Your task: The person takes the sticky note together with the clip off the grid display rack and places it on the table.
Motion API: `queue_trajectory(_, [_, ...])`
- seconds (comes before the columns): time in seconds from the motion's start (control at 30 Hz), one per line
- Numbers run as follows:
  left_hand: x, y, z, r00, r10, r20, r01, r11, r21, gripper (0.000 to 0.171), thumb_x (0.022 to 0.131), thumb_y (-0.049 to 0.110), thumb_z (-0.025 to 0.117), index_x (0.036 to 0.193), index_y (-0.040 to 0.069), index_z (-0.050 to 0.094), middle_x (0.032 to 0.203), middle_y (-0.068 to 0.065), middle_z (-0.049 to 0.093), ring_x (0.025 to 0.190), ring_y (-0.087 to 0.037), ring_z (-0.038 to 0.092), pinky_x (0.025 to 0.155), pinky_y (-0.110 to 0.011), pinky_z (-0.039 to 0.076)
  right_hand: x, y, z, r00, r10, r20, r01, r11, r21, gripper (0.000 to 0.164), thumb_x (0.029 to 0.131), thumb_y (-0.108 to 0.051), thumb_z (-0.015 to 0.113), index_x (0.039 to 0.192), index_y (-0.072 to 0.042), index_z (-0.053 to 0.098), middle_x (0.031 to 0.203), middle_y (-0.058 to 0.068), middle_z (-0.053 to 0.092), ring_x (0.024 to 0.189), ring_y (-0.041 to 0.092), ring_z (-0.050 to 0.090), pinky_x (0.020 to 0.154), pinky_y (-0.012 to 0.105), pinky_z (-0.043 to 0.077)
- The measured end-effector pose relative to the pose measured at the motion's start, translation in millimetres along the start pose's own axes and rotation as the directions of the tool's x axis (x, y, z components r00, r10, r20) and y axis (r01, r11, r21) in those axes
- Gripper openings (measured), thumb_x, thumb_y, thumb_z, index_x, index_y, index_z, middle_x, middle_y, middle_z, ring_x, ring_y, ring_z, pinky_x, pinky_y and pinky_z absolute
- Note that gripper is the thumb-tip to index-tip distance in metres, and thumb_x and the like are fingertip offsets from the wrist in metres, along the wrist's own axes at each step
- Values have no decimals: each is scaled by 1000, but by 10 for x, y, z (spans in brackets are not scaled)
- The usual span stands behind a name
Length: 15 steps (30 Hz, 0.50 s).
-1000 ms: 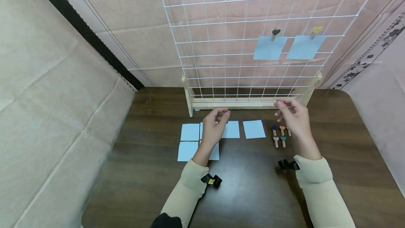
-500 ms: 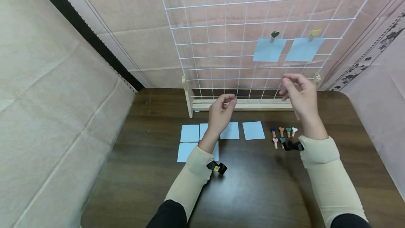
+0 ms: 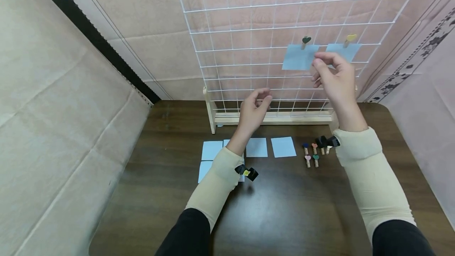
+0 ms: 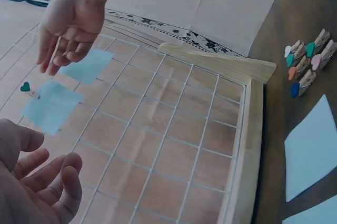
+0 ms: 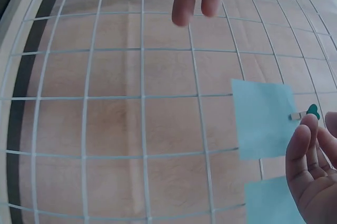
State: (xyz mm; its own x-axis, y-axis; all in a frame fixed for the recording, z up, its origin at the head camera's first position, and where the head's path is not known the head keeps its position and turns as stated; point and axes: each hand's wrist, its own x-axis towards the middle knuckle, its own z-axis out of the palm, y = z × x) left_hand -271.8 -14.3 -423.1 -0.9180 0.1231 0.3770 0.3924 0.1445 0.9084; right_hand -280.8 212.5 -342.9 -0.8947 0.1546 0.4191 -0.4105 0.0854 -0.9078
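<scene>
My right hand [image 3: 337, 82] is raised in front of the white wire grid [image 3: 231, 46], with loosely bent fingers and nothing visible in them. Two blue paper squares hang on the grid: one [image 3: 295, 61] under a dark green heart clothespin [image 3: 305, 41], the other [image 3: 342, 49] under a yellow heart clothespin [image 3: 350, 38]. The right hand partly covers both squares; whether it touches them I cannot tell. Lower and to the left, my left hand [image 3: 251, 112] hovers before the grid's lower part, fingers relaxed. In the left wrist view that hand [image 4: 37, 182] shows no object in it.
Several blue paper squares [image 3: 283, 147] lie on the brown table [image 3: 277, 208], some partly hidden by the left arm. To their right are small heart clothespins [image 3: 307, 160] in several colours. A wooden base [image 3: 295, 118] supports the grid. Fabric walls [image 3: 71, 129] enclose the table.
Both hands have risen from above the table toward the grid. The right has gone higher, from near the wooden base up to the hanging squares. The squares and clothespins stay in place.
</scene>
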Motion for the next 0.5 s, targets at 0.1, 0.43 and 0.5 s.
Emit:
queue_trajectory(0.1, [87, 45, 20, 999, 10, 33, -10, 1000, -2, 33, 107, 12, 62, 137, 0, 64, 130, -15, 70, 93, -21, 74, 76, -26, 61, 88, -64, 44, 1000, -11, -6, 11, 999, 30, 27, 103, -12, 67, 126, 2, 71, 100, 7, 63, 63, 13, 63, 55, 19, 54])
queue_trajectory(0.43, [337, 173, 96, 998, 14, 57, -12, 999, -32, 39, 107, 11, 61, 144, -1, 58, 134, -17, 68, 93, -21, 74, 79, -26, 61, 274, -214, 121, 999, -35, -37, 35, 999, -8, 24, 103, -11, 67, 125, -1, 72, 128, 7, 60, 59, 10, 62, 53, 18, 53])
queue_trajectory(0.5, [374, 195, 106, 998, 10, 61, -8, 999, -49, 40, 108, 9, 60, 145, -2, 57, 135, -19, 67, 95, -21, 74, 79, -26, 61, 296, -230, 125, 999, -38, -30, 37, 999, -24, 26, 103, -11, 67, 126, -1, 72, 132, 7, 60, 60, 11, 62, 53, 18, 53])
